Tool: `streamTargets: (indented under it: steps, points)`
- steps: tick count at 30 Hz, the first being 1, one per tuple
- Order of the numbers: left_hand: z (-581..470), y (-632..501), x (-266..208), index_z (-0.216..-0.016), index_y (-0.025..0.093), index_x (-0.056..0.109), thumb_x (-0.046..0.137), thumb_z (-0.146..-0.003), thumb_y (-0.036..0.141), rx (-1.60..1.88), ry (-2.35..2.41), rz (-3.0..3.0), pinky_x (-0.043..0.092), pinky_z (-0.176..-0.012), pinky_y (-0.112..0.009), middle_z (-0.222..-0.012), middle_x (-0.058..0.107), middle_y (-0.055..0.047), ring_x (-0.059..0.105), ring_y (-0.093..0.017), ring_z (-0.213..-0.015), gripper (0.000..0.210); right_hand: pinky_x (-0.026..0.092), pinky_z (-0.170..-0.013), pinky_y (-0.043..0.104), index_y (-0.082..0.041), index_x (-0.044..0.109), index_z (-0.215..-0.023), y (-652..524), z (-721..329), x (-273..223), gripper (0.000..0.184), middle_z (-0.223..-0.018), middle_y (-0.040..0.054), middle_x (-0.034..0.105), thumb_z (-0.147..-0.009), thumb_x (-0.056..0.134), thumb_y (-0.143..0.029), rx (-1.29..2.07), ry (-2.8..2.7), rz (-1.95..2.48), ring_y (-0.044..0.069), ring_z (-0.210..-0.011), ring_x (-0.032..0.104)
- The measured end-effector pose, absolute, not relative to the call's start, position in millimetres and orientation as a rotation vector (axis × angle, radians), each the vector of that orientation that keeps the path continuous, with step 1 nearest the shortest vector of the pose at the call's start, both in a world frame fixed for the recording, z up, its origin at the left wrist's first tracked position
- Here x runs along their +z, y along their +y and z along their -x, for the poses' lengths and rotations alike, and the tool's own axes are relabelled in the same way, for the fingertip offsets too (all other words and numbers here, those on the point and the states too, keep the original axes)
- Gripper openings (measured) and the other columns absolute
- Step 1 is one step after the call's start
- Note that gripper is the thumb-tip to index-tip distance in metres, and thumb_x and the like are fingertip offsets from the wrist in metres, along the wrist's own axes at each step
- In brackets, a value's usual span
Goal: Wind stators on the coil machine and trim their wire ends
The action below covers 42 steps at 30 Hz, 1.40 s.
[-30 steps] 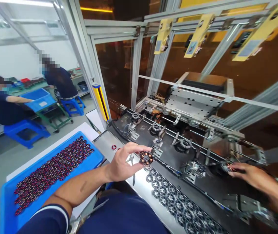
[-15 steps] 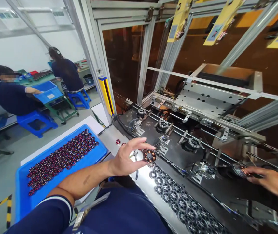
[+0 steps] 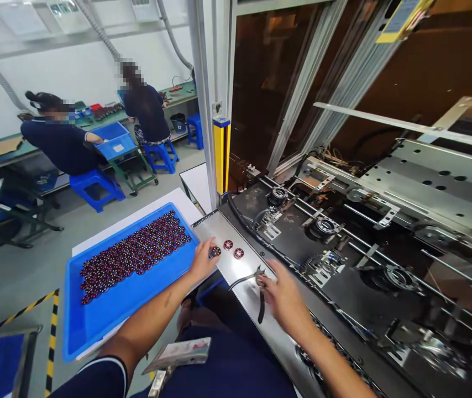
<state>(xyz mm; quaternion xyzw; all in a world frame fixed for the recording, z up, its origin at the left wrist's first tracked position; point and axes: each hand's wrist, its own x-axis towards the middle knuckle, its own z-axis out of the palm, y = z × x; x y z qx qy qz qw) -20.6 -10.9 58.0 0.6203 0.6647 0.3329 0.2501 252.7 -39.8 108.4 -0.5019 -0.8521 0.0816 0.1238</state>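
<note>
My left hand (image 3: 203,261) is over the far end of the metal ledge, its fingers closed on a small wound motor stator (image 3: 216,251). Just beyond it, two red-faced stators (image 3: 233,249) sit on the ledge. My right hand (image 3: 281,293), blurred by motion, has its fingers bent at the pivot of a pair of pliers (image 3: 257,272). The handles of the pliers are spread, one toward the ledge's near edge and one toward me. Fingers partly hide the pliers, and I cannot tell whether they touch the ledge.
Left of the ledge (image 3: 246,290), a blue tray (image 3: 107,320) holds many stators in rows. On the right is a winding machine with ring-shaped fixtures (image 3: 326,225) and rods. A yellow-black sensor bar (image 3: 221,157) stands at the frame post. Two co-workers sit at a far bench.
My view has swung left. My left hand has carried the stator to the ledge's far end. The right hand has left the machine and come to the pliers.
</note>
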Motion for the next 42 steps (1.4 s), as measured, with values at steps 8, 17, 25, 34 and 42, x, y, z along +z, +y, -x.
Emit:
streamTargets:
  steps: [8,17,25,34,42]
  points:
    - [13,4,41,-0.132,0.021,0.050,0.071,-0.080,0.017,0.893,1.752,-1.747,0.045,-0.104,-0.050,-0.116,0.068,-0.008,0.061,-0.026,-0.116,0.056,0.047,-0.099,0.053,-0.018,0.068,-0.099,-1,-154,58,0.028,-0.138,0.0174,0.056,-0.089,0.045,-0.006,0.245,-2.509,1.307,0.034,-0.136,0.043]
    - [35,-59,50,-0.138,0.024,0.040,0.063,-0.087,0.026,1.138,1.827,-1.617,0.043,-0.109,-0.055,-0.132,0.059,-0.013,0.053,-0.031,-0.129,0.056,0.048,-0.098,0.054,-0.019,0.059,-0.121,-67,-289,81,0.030,-0.126,0.0183,0.059,-0.096,0.043,-0.022,0.119,-2.275,1.592,0.033,-0.122,0.054]
    - [14,-70,85,-0.138,0.024,0.041,0.066,-0.085,0.033,1.252,1.706,-1.710,0.053,-0.100,-0.049,-0.127,0.063,-0.013,0.063,-0.028,-0.116,0.058,0.052,-0.088,0.047,-0.018,0.065,-0.110,-70,-282,55,0.025,-0.116,0.0173,0.063,-0.092,0.049,-0.018,0.096,-2.301,1.655,0.033,-0.112,0.057]
    - [8,-90,111,-0.125,0.025,0.054,0.067,-0.082,0.029,1.169,1.656,-1.372,0.040,-0.111,-0.054,-0.128,0.064,-0.010,0.058,-0.030,-0.123,0.045,0.048,-0.077,0.040,-0.023,0.064,-0.093,-47,-279,74,0.023,-0.094,0.0085,0.070,-0.077,0.063,-0.006,0.091,-2.521,1.361,0.028,-0.087,0.063]
    - [-30,-70,144,-0.092,0.018,0.071,0.075,-0.075,0.047,1.010,1.270,-1.124,0.050,-0.090,-0.040,-0.088,0.074,-0.008,0.066,-0.025,-0.089,0.034,0.053,-0.077,0.041,-0.015,0.062,-0.095,-22,-247,144,0.016,-0.085,0.0114,0.069,-0.082,0.056,-0.011,-0.045,-2.484,0.902,0.026,-0.078,0.064]
